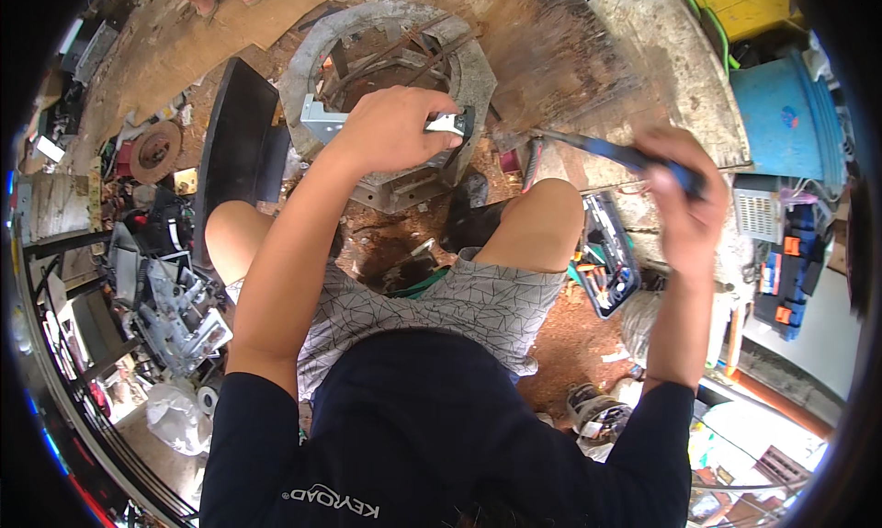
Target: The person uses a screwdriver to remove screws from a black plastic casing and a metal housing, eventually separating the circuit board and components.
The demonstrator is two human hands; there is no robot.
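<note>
My left hand (397,128) is closed over a small white-and-black part (450,124) above an octagonal metal frame (480,78). A pale grey angled metal piece (323,116) sticks out on the other side of that hand; whether the two are joined is hidden under my palm. Off to the right, my right hand (684,197), smeared by motion, grips a screwdriver (606,151) by its blue-and-black handle. Its thin dark shaft points left toward the frame, and its tip is apart from the part in my left hand.
An open tool case (606,257) lies beside my right knee. A dark upright panel (234,142) stands left of the frame. Scrap machine parts (179,307) crowd the left side. A blue drum (785,124) and a worn wooden board (680,59) are at the right; a person's feet (207,0) show far left.
</note>
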